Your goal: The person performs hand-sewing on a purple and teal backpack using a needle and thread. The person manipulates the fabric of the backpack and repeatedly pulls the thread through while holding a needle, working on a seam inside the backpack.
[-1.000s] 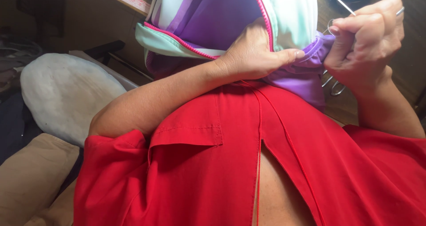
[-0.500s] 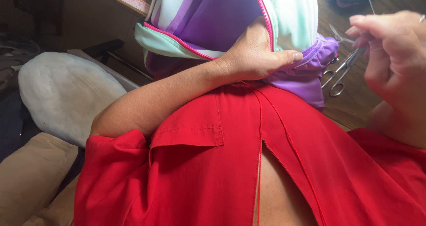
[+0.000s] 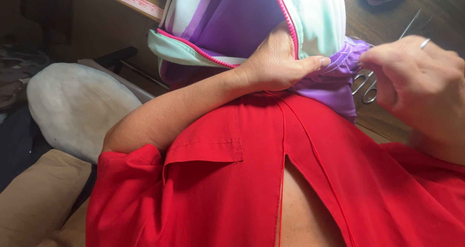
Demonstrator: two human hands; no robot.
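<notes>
Scissors [image 3: 366, 84] just beside purple fabric [image 3: 329, 84]

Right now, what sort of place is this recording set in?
Probably a home sewing spot. The left hand pinches a purple and mint garment with pink piping at a wooden table, scissors lie by the right hand, and cushions sit alongside.

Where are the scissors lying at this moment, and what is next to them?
In the head view, the scissors lie on the wooden table at the right, partly hidden between the purple cloth and the right hand.
</notes>
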